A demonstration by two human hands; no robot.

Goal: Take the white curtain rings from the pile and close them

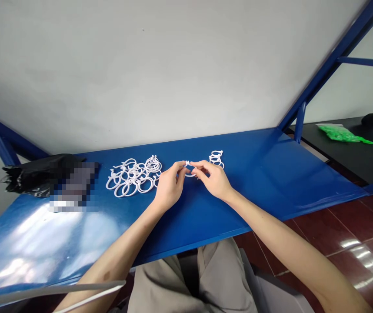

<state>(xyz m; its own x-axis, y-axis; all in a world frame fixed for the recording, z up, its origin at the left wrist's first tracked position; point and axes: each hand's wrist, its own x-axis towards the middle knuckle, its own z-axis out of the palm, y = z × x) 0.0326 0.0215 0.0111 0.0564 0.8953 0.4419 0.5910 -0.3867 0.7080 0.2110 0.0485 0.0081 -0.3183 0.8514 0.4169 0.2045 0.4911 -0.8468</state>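
A person's left hand (170, 184) and right hand (217, 178), each in a tight pinch, held a white ring (190, 175) between the front and back edges of a blue desk (258, 169). Loose rings (136, 171) lay leftward; a smaller cluster (217, 159) sat nearer the back edge, a black bag (30, 177) by the back left corner.

A pale wall (173, 78) rises behind a blue table (254, 174) between blue frame bars (328, 65); bright glare (43, 243) lies near left. At right, a black table (352, 161) stands above dark red floor tiles (336, 232).
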